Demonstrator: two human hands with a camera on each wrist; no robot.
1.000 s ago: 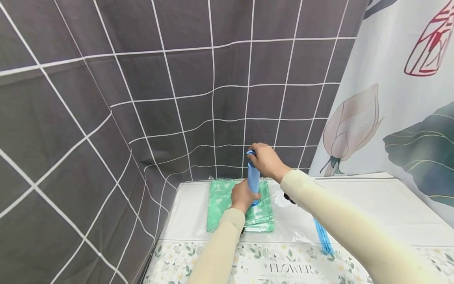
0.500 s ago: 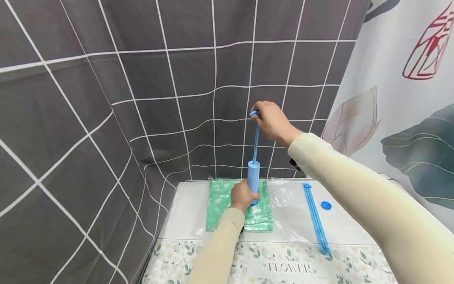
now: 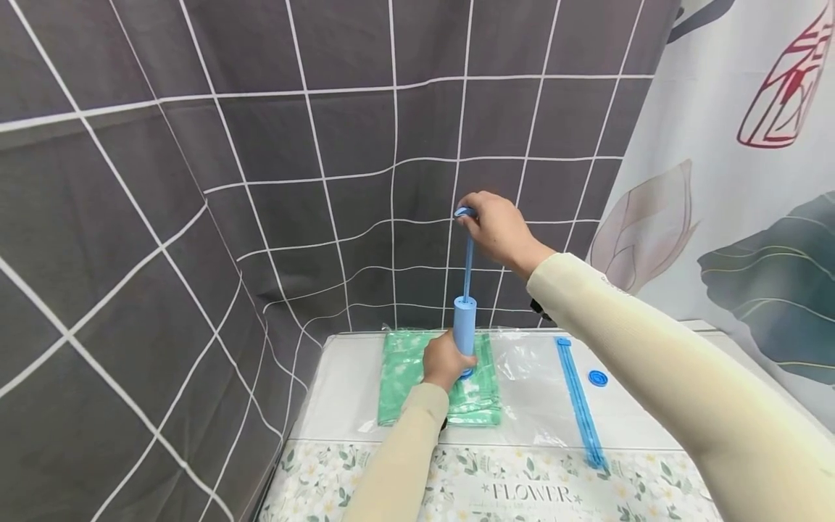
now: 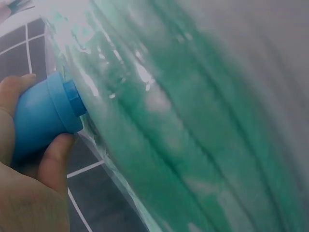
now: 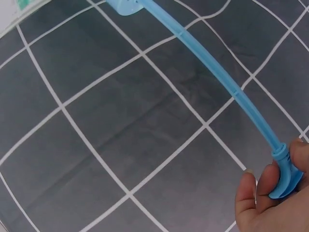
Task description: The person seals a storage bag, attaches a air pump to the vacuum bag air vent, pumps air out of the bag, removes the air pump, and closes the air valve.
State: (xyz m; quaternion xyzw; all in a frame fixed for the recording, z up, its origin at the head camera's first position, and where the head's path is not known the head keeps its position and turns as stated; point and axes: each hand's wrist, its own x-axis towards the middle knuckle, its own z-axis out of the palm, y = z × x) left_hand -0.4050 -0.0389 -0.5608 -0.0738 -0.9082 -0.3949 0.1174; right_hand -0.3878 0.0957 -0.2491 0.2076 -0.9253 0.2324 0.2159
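Note:
A blue hand pump (image 3: 464, 319) stands upright on a clear plastic bag (image 3: 531, 377) that has folded green cloth (image 3: 407, 373) inside. My left hand (image 3: 446, 359) grips the lower barrel; in the left wrist view, thumb and fingers wrap the barrel (image 4: 41, 116) and its nozzle end meets the bag. High above, my right hand (image 3: 497, 226) holds the pump's handle (image 3: 465, 212), with the thin rod drawn far out of the barrel. The right wrist view shows fingers curled round the curved handle (image 5: 288, 176) and the long rod (image 5: 212, 65).
A blue zip strip (image 3: 580, 406) runs along the bag's right edge. Beyond it lies a round blue cap (image 3: 597, 378) on the white table. A floral mat (image 3: 522, 471) covers the table's front. Dark gridded cloth (image 3: 339, 145) hangs behind and at the left.
My right hand has risen with the handle, drawing the rod out of the barrel, then dipped slightly. The left hand stays round the barrel.

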